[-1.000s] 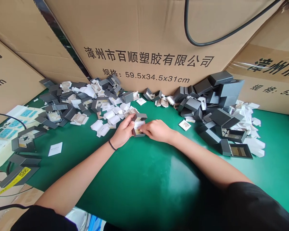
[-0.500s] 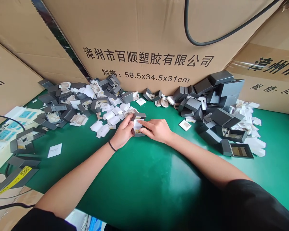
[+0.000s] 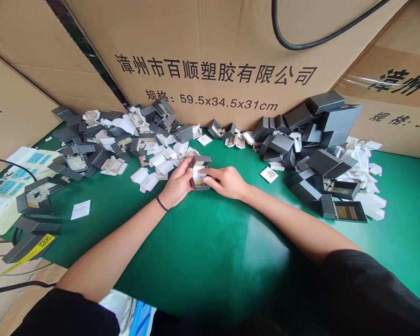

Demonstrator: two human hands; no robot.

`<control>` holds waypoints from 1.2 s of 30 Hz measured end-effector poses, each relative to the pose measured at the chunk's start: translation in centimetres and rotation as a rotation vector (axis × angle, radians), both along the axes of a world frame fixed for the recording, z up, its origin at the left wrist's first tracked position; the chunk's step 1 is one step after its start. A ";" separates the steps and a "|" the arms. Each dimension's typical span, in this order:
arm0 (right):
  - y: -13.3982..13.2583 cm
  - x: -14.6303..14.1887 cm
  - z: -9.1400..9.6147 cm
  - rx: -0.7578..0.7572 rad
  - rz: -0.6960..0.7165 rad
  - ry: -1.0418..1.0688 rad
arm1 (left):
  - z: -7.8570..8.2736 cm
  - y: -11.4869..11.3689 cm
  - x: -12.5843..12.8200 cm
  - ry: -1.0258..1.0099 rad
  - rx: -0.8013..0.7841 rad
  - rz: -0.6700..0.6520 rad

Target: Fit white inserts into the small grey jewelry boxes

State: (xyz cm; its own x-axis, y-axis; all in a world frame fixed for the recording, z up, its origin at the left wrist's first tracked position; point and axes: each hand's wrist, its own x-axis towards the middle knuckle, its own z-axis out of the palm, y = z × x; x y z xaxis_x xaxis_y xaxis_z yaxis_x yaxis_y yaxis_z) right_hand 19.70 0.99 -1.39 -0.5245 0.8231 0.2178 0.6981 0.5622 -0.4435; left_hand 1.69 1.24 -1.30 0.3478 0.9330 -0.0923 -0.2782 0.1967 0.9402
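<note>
My left hand [image 3: 178,184] is closed around a small dark grey gift box [image 3: 200,187], held just above the table or resting on it; I cannot tell which. The box is open towards me, and a white insert [image 3: 198,175] shows inside it. From the right, my right hand [image 3: 228,182] reaches into the box. Its index finger is stretched out and touches the insert, with the thumb lower and apart from it; the other fingers are curled and partly hidden. Crumpled white paper inserts [image 3: 149,179] lie close to my left hand.
Grey boxes and paper are heaped at the left [image 3: 87,144] and right [image 3: 318,163]. A white card [image 3: 80,210] and a square paper piece [image 3: 269,174] lie on the green table [image 3: 210,252]. A power strip [image 3: 7,186] stands left; large cartons [image 3: 210,37] line the back.
The right index finger has shifted slightly within the box and the thumb has drawn back a little. The left hand keeps its hold. The whole view has tilted slightly.
</note>
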 end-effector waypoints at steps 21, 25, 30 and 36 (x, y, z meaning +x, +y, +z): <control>-0.2 -0.8 1.6 -0.039 -0.044 -0.263 | 0.6 0.2 -0.2 -0.109 -0.029 -0.049; -0.7 -0.9 2.1 -0.020 -0.046 -0.317 | 0.6 0.4 -0.4 -0.173 -0.066 -0.068; -0.9 -0.8 1.4 0.033 -0.089 -0.255 | 0.6 0.3 -0.3 -0.134 -0.066 -0.044; -0.7 -0.8 0.8 0.089 -0.144 -0.242 | 0.5 0.1 0.0 -0.030 -0.040 -0.037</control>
State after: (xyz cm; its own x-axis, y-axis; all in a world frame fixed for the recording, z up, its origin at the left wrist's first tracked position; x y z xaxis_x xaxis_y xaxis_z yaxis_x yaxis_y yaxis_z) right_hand 18.86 0.32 -0.59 -0.4495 0.8760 0.1749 0.8528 0.4791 -0.2081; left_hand 1.66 1.32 -0.83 0.3852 0.9153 -0.1181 -0.2975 0.2443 0.9229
